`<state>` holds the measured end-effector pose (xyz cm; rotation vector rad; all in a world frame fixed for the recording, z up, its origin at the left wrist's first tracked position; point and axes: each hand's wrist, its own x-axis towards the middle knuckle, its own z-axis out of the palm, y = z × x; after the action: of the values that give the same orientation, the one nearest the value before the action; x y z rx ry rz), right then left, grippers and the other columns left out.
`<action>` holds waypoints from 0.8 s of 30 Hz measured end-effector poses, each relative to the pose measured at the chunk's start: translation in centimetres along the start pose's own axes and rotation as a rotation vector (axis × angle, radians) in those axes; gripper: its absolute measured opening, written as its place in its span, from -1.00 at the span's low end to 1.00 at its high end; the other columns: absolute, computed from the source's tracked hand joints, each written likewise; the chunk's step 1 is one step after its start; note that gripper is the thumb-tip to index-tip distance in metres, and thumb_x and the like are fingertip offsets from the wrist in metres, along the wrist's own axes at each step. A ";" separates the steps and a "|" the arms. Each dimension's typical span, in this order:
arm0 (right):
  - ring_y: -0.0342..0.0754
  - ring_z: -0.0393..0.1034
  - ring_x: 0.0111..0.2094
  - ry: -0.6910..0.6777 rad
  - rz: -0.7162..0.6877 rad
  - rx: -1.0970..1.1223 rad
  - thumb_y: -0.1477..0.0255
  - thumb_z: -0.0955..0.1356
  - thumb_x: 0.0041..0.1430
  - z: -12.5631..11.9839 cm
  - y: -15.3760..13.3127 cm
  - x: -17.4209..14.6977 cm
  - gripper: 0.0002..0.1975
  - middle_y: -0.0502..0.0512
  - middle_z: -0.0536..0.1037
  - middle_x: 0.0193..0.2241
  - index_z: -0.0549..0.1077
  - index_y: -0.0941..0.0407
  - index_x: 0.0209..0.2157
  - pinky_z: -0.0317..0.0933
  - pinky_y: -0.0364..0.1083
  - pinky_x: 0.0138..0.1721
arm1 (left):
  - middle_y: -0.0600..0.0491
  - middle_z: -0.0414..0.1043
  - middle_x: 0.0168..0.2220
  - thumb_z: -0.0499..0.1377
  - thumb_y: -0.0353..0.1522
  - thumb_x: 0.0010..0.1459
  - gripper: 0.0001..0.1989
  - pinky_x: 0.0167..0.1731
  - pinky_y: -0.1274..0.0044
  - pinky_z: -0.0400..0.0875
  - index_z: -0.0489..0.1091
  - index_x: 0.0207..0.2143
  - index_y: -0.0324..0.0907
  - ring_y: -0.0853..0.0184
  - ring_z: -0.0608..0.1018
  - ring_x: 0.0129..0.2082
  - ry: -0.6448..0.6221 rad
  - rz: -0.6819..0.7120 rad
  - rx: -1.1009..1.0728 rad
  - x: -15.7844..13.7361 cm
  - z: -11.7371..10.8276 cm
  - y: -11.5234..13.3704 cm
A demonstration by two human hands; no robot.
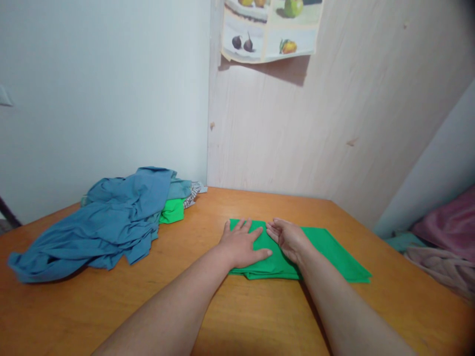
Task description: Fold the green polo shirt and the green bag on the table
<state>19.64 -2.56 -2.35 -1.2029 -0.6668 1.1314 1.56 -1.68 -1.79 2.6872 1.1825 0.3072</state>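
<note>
A green cloth point(334, 254), folded into a flat, long shape with layered edges at the front, lies on the wooden table. My left hand point(243, 245) rests palm down on its left part, fingers spread. Near the cloth's middle, my right hand point(287, 237) is turned on its side, its edge against the fabric and its palm facing left. The fingers of that hand are stretched out and slightly curved, and nothing shows in them. My right wrist and forearm hide part of the cloth.
A heap of crumpled blue clothes point(122, 217) lies on the left of the table point(200, 237), with a bright green piece point(172, 211) poking out. Walls stand behind. A fruit picture point(272, 29) hangs above. Pink fabric point(449, 222) lies beyond the right edge.
</note>
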 end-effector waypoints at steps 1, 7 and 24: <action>-0.13 0.49 -0.13 0.001 0.000 -0.007 0.49 0.32 0.15 -0.1 0.0 0.1 -0.92 0.09 0.52 -0.29 0.35 0.06 -0.29 0.36 -0.13 0.03 | -0.07 -0.10 0.40 -0.12 0.28 0.09 -0.14 0.20 -0.15 -0.35 0.08 0.34 0.09 -0.12 -0.05 0.37 0.004 0.006 0.004 0.0 0.0 0.0; -0.13 0.50 -0.19 0.024 -0.017 -0.029 0.45 0.31 0.19 -0.3 -0.7 0.1 -0.99 0.10 0.52 -0.31 0.36 0.08 -0.31 0.41 -0.15 -0.05 | -0.14 0.01 0.37 -0.13 0.22 0.18 -0.20 0.23 -0.11 -0.32 0.20 0.28 -0.05 -0.11 0.01 0.36 0.086 0.065 0.057 -0.1 0.2 0.1; 0.01 0.41 0.03 0.077 -0.475 -0.650 0.27 0.29 0.21 0.0 -0.2 -0.1 -0.70 0.15 0.57 -0.07 0.50 0.10 -0.11 0.22 0.00 0.12 | -0.11 -0.05 0.39 -0.16 0.22 0.19 -0.18 0.22 -0.10 -0.26 0.11 0.33 -0.04 -0.07 -0.06 0.38 -0.006 0.109 0.060 -0.6 0.2 0.6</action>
<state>19.63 -2.59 -2.18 -1.5059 -1.2407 0.4685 1.61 -2.58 -1.89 2.8077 1.0622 0.2831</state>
